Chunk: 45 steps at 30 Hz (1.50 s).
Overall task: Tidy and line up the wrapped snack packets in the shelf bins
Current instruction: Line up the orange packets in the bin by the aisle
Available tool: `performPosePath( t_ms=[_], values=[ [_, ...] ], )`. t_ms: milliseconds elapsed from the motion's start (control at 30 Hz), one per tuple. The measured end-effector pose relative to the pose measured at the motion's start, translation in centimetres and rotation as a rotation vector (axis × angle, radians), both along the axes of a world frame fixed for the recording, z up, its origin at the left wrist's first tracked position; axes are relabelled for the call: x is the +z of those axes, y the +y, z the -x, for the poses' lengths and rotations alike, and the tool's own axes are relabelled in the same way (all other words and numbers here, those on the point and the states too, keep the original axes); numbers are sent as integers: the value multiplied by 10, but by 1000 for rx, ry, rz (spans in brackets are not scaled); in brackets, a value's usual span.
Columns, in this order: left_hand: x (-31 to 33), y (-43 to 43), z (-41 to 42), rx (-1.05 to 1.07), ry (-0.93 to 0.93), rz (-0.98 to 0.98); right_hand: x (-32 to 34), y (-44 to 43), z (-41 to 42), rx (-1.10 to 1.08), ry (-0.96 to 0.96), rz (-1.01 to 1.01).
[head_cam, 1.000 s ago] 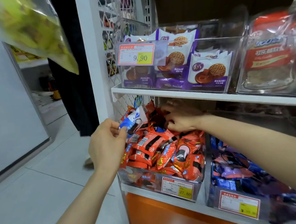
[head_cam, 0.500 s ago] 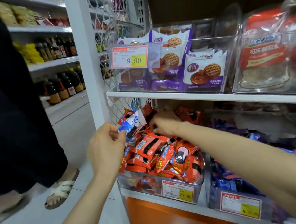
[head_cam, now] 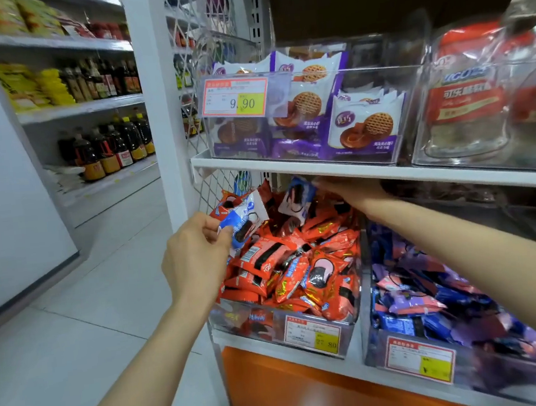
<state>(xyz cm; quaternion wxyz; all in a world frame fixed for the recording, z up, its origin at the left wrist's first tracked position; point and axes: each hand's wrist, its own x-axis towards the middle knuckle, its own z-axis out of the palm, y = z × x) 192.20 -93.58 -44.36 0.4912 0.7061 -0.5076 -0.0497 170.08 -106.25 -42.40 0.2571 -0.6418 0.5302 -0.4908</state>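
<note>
Right hand point(head_cam: 354, 192) higher, two packets point(head_cam: 296, 200) aloft.

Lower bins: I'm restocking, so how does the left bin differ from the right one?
The left bin is heaped above its rim with orange packets; the right bin holds blue and purple packets lying lower. The left tag reads 27.80; the right tag is unreadable. Both are clear, front-tagged, with jumbled packets.

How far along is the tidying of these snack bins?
Done: nothing looks lined up. In hand: left hand pinches a blue packet, right hand holds a second blue packet over the orange packets. Left: that heap and the blue-purple packets beside it lie jumbled.
</note>
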Motion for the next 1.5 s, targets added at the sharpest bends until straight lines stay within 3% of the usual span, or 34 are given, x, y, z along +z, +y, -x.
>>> performPosePath(
  t_ms=[67, 167, 333, 700, 933, 1100, 1300, 1367, 1433, 1500],
  values=[
    [0, 2, 2, -23, -1, -7, 2, 15, 9, -18, -183, 19],
    [1, 3, 5, -55, 24, -2, 2, 38, 21, 105, -303, -25],
    [-1, 0, 8, -233, 175, 25, 2, 70, 46, 179, -296, -2],
    [1, 19, 51, -527, 100, 17, -3, 110, 148, -111, -324, -74],
    [0, 41, 110, -726, 68, 19, -1, 141, 190, -126, -119, -152],
    [-9, 34, 189, -849, 124, 0, -8, 172, 236, -294, -91, -130],
    [3, 10, 324, -912, 217, -69, -16, 212, 308, -768, -273, 0],
    [7, 8, 355, -967, 218, -165, -22, 215, 320, -801, -157, -83],
    [4, 7, 361, -989, 75, -204, -23, 221, 323, -819, 121, -224],
    [1, 10, 346, -974, -21, -171, -21, 224, 319, -802, 236, -206]
  ],
)
